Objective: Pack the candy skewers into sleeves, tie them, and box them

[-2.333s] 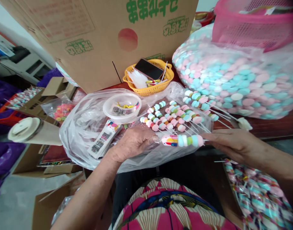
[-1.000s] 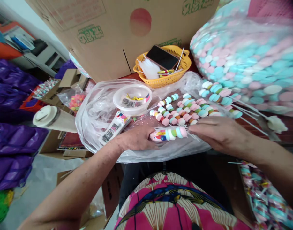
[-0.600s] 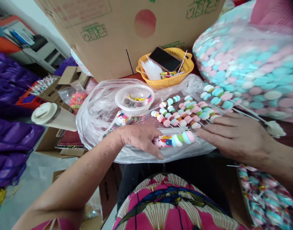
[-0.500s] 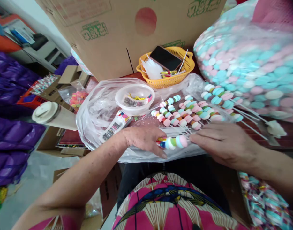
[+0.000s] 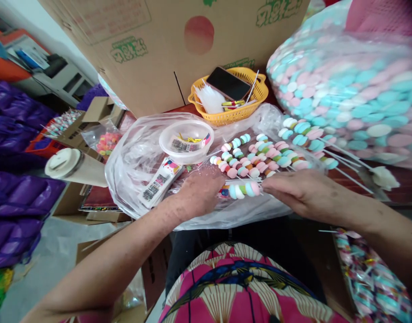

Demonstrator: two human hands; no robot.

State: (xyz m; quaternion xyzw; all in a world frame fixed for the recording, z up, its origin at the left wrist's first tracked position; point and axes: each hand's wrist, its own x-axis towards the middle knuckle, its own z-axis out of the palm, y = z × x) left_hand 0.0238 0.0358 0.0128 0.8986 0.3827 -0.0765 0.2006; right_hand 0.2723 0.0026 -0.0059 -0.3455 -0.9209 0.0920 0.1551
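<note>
Filling the bottom edge, a pink patterned shirt and dark trousers are nearest, with a heap of wrapped sweets low on the right. Just beyond, both hands meet over a clear plastic sheet. The left hand is curled closed around the printed end of a marshmallow stick, whose blue, white, green and pink pieces lie crosswise between the two hands. The right hand has its thumb and fingers drawn together at the pink end; whether they pinch the stick there, I cannot tell.

Just past the hands, more threaded marshmallows lie side by side on the sheet, with another group to their right, its white sticks pointing toward the right arm. Left of these is a stack of printed labels, and next to it a clear bowl with a label and yellow ties inside. A lidded cup sits at the left, with a small bag of red sweets behind it.

Farther back, a yellow basket holds a black phone. A large bag of loose marshmallows bulges on the right, a tall cardboard box stands behind the basket, and purple bundles are piled at the far left.
</note>
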